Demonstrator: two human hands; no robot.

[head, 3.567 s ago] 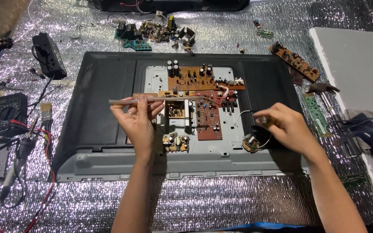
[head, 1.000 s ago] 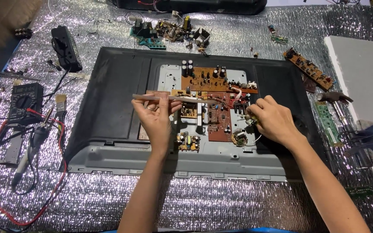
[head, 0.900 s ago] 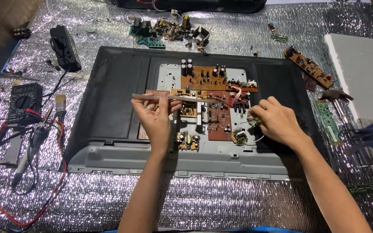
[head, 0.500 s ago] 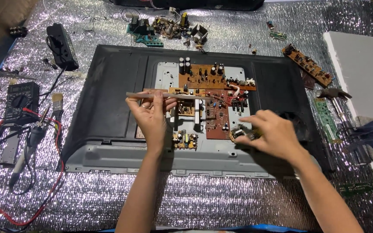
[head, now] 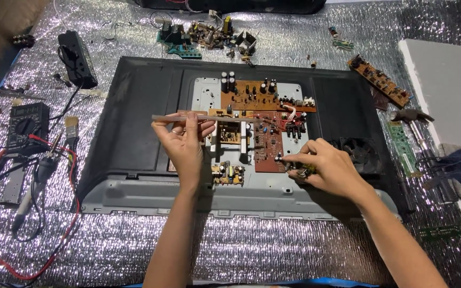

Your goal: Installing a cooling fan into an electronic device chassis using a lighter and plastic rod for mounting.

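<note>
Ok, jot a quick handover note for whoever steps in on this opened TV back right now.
Left hand pinches a thin flat strip level over the brown circuit boards.
Right hand grips a small component at the red-brown board's lower right corner.
Boards sit on the metal plate inside the black TV shell.
Multimeter and brush lie left.
Done and remaining steps unclear.

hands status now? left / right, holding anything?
Left hand: closed on a thin flat strip, held level over the boards.
Right hand: fingers pinched on a small component.

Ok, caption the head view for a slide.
Left hand holds a thin stick; right hand pinches a small component.
</note>
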